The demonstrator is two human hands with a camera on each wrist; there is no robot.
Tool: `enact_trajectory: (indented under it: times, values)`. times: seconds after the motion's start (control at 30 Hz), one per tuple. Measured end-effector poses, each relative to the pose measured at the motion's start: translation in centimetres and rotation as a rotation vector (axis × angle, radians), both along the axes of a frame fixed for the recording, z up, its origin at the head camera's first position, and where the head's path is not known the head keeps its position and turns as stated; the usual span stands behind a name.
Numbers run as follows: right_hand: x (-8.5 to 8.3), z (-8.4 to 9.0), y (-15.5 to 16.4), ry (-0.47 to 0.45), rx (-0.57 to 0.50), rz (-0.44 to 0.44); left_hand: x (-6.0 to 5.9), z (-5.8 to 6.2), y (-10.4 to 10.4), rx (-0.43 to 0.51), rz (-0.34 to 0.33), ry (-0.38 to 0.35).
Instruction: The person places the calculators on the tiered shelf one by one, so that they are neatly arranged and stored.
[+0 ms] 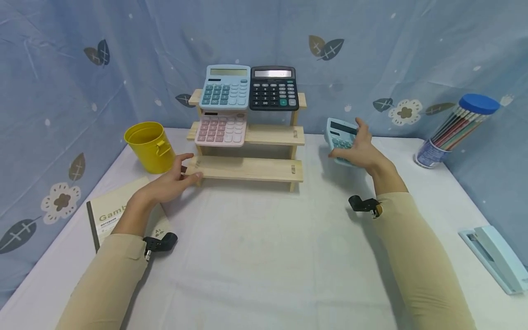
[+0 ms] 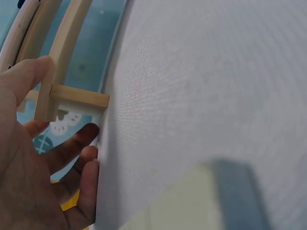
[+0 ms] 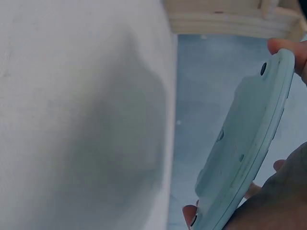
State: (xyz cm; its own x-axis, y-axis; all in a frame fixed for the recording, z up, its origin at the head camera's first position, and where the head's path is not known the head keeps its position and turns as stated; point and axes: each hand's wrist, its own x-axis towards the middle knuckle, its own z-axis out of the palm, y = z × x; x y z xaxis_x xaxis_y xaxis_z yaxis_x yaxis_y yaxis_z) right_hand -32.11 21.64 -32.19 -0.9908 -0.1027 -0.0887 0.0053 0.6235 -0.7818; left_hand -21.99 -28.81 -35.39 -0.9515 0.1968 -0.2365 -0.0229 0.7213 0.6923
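Observation:
A three-step wooden rack (image 1: 243,167) stands at the back middle of the table. At the left end of its lowest board is my left hand (image 1: 173,181), which grips the corner; in the left wrist view the thumb (image 2: 33,72) lies on the board and the other fingers reach past its end. To the right of the rack, my right hand (image 1: 360,149) holds a light blue calculator (image 1: 340,133) by its edges, tilted. The right wrist view shows this calculator's back (image 3: 240,139), raised, with a shadow on the cloth.
On the top step sit a blue calculator (image 1: 226,87) and a black calculator (image 1: 274,89), with a pink calculator (image 1: 220,129) below. Left are a yellow bucket (image 1: 150,149) and a notebook (image 1: 107,206). Right are a pencil tub (image 1: 431,153) and a pale blue stapler (image 1: 497,256).

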Motion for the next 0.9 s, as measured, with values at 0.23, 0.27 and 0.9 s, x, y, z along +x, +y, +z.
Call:
enact_trajectory:
  times: [0.23,0.27,0.9]
  values:
    - [1.8,2.2,-0.2,0.03,-0.1,0.068,-0.1,0.2,-0.1,0.006,0.001,0.0]
    - [2.1,2.5,-0.1,0.029,-0.124,0.079,-0.1,0.2,-0.1,0.008,-0.002,0.001]
    - [4.9,4.0,-1.1,0.089,-0.149,0.181,-0.3,-0.2,0.1,0.006,0.009,-0.02]
